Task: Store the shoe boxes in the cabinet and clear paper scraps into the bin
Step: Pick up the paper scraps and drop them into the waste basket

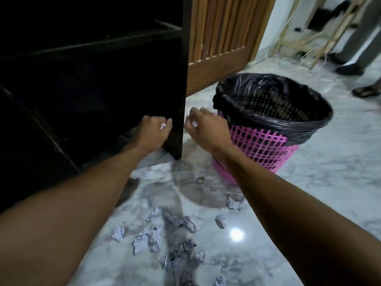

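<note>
My left hand (155,132) is closed around a small white paper scrap (162,125), in front of the dark cabinet's side panel (181,83). My right hand (203,127) grips another white scrap (194,123), just left of the bin. The pink mesh bin (266,145) with a black liner (274,96) stands on the floor to the right. Several crumpled paper scraps (147,239) lie on the marble floor between my forearms. No shoe box is visible.
The dark cabinet (82,89) fills the left, its interior too dark to read. A wooden slatted door (222,38) stands behind. At the far right are another person's feet (367,90) and loose cables (292,52). Marble floor (340,182) spreads to the right.
</note>
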